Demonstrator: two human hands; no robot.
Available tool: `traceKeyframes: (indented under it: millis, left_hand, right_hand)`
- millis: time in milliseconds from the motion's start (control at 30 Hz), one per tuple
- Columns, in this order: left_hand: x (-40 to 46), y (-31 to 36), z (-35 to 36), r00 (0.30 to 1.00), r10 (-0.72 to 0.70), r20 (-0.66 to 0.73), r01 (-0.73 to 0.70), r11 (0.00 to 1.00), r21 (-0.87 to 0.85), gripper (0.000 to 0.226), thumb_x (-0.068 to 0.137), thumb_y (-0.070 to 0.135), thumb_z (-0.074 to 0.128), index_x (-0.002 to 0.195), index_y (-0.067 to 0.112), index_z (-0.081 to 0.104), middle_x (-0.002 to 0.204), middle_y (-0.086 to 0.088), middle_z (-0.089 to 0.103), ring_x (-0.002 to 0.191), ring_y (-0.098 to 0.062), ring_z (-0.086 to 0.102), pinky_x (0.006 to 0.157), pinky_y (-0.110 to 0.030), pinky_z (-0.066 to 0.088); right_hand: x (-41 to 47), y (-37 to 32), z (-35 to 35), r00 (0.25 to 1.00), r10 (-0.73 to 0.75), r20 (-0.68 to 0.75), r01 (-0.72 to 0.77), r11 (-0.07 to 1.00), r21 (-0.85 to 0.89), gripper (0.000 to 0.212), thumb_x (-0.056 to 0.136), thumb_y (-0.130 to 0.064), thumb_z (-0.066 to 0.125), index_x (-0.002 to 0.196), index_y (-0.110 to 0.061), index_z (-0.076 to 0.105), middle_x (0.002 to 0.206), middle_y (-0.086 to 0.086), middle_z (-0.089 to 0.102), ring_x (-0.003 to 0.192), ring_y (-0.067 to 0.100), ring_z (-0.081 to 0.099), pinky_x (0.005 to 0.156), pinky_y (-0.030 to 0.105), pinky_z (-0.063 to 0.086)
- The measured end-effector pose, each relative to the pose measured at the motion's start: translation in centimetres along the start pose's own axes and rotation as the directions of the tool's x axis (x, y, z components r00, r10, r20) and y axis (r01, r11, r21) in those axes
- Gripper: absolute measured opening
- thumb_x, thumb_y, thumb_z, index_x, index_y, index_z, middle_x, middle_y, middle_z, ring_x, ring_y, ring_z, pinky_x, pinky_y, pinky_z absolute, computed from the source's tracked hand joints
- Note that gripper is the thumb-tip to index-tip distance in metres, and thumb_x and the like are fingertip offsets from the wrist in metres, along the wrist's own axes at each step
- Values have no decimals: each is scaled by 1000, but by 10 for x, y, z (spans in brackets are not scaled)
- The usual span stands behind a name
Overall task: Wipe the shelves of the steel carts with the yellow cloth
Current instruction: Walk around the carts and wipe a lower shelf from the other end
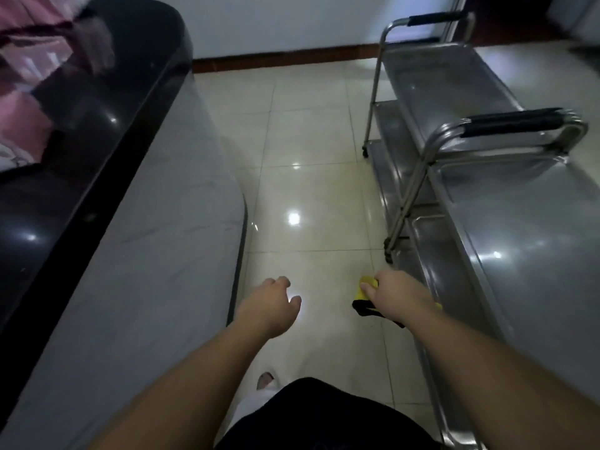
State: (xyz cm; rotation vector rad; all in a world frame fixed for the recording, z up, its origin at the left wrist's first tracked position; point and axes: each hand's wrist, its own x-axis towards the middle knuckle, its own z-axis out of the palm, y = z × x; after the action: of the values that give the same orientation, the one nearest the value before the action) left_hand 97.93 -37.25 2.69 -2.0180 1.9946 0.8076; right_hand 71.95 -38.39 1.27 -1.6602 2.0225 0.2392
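From the head view, both bare forearms reach forward over a pale glossy tiled floor [308, 141]; the right hand [394, 295] is closed around a yellow cloth [365, 287], thumb pressed over the bunched yellow fold, while a black part of the same cloth hangs out beneath the wrist; the cloth is in the air, just left of the low edge of the nearer cart and touching none of its shelves as far as can be seen; the left hand [271, 302] is empty, palm down, fingers loosely curled and slightly parted, hovering above the floor well apart from the cloth.

On the right stand two steel carts in a row; the near steel cart [519, 216] shows a wide top shelf with a raised rim, a lower shelf partly visible beneath it, and a tubular handle with a black grip; the far steel cart [431, 79] sits just beyond it, close or touching, with its own black-gripped handle and at least three shelves in tiers.

On the left a long counter with a grey front [156, 228] and a shiny black top runs along the floor; a white wall with a dark red skirting board [279, 60] closes the back; the person's dark clothing fills the bottom centre.
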Motion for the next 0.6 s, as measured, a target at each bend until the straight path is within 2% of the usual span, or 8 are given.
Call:
traceKeyframes:
  millis: [100,200,333,433,600]
  left_hand:
    - [54,15,-21,992,117,38,-120,989,86,58,103,53,42,152,22,42,149,-6,50,124,-29,58,103,-46,51]
    - [112,29,-43,972,225,73,-234,955,181,56,103,53,42,151,24,43,147,-5,50,125,-29,57,101,-47,51]
    - [187,37,-78,932,327,155,-357,898,256,56,102,54,42,151,26,43,147,-3,51,127,-29,56,103,-47,49]
    - [238,40,-106,891,391,228,-447,841,304,56,103,55,41,151,27,42,147,-3,51,128,-29,55,104,-46,48]
    - [300,65,-128,826,463,321,-559,745,364,56,103,53,42,152,24,42,146,-4,51,126,-30,56,102,-45,49]
  right_hand:
    - [25,8,-10,992,124,5,-124,991,48,42,103,-52,44,106,-16,65,106,8,68,95,28,63,72,35,44]
    - [57,9,-17,975,220,-13,-218,970,104,44,102,-55,44,107,-16,66,107,9,70,97,29,65,79,38,52]
    - [93,-6,-30,927,376,14,-372,911,176,44,102,-51,42,102,-15,66,99,8,68,90,28,64,72,37,50]
    - [108,-26,-37,888,457,40,-450,851,271,43,103,-50,42,92,-15,63,90,6,65,85,26,64,74,37,54]
    - [124,-46,-29,825,558,88,-550,757,352,44,101,-58,43,108,-21,65,102,5,69,91,25,65,72,36,52]
